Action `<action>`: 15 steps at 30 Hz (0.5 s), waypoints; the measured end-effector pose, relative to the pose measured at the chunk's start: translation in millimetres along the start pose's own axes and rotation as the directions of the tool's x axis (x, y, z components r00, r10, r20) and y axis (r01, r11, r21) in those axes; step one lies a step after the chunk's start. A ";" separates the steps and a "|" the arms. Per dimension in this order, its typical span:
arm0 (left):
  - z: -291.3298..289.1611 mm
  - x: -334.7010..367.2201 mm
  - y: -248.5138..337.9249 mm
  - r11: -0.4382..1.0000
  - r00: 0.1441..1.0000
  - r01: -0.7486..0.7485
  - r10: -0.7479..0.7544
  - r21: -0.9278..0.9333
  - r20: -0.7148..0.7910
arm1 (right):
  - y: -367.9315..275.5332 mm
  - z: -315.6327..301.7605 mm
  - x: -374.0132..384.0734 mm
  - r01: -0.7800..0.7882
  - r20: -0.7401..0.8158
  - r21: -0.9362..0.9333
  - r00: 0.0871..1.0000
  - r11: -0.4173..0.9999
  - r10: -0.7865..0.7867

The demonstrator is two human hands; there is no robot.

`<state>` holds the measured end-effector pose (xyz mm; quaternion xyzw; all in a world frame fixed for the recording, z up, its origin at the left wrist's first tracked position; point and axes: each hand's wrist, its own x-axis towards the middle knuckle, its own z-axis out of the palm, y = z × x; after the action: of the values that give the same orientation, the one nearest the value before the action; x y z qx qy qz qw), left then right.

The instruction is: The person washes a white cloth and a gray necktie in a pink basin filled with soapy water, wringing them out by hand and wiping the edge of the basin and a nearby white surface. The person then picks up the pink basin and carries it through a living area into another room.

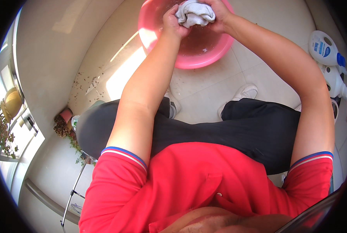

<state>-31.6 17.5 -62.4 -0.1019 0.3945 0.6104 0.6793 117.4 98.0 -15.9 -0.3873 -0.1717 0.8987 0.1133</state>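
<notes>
Gripping a bunched white cloth (pixel 195 14) over a pink basin (pixel 200 62) of murky water (pixel 197 43), left hand (pixel 174 22) and right hand (pixel 221 17) both clutching it; looks like the washing step, next probably needs a firm two-handed squeeze.

Your left arm (pixel 138 99) reaches forward, nearly straight. Right arm (pixel 312 124) bends wide at the elbow (pixel 316 83), forearm (pixel 272 48) angled inward. Left hand (pixel 172 22) and right hand (pixel 221 18) close together, just apart, fingers curled, both gripping at your front.
</notes>
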 end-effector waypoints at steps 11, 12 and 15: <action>77.8 -46.0 -64.4 0.272 0.613 -0.702 0.702 0.659 0.363 | 15.8 -13.0 15.5 0.144 -0.099 0.068 0.986 0.987 -0.136; 76.8 -49.3 -66.1 0.268 0.611 -0.704 0.701 0.658 0.368 | 13.7 -13.3 16.6 0.091 -0.037 0.156 0.996 0.984 -0.087; 68.2 -54.5 -70.2 -0.420 0.386 -0.541 0.646 0.729 0.659 | 17.4 -17.5 19.5 0.061 0.018 0.152 0.998 0.987 -0.065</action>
<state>63.4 2.6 -5.0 0.5702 0.6845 0.4478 0.0759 115.8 92.5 -46.9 -0.3616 -0.1166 0.9095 0.1687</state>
